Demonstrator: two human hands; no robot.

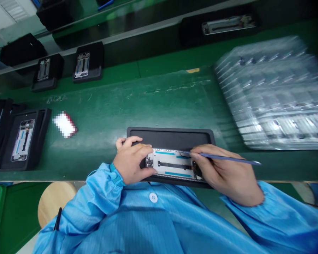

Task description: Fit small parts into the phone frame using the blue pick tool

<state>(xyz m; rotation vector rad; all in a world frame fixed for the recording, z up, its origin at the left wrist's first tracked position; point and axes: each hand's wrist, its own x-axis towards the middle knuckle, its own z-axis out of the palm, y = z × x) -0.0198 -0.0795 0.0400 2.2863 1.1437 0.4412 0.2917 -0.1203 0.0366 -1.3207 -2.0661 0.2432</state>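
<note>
At the near edge of the green tabletop (137, 106), a black tray (172, 135) holds a phone chassis (163, 159) in its near half. The chassis lies flat, its long axis running left to right, nearly parallel to that edge. The left hand (132, 163) grips its left end, thumb on the near side, fingers on the far. The right hand (225, 173) pinches a slim blue tool (228, 158), pointing left over the chassis. Near the left edge, another tray (6, 150) carries a second chassis (19, 144); clear plastic trays (272, 95) lie far right, contents blurred.
</note>
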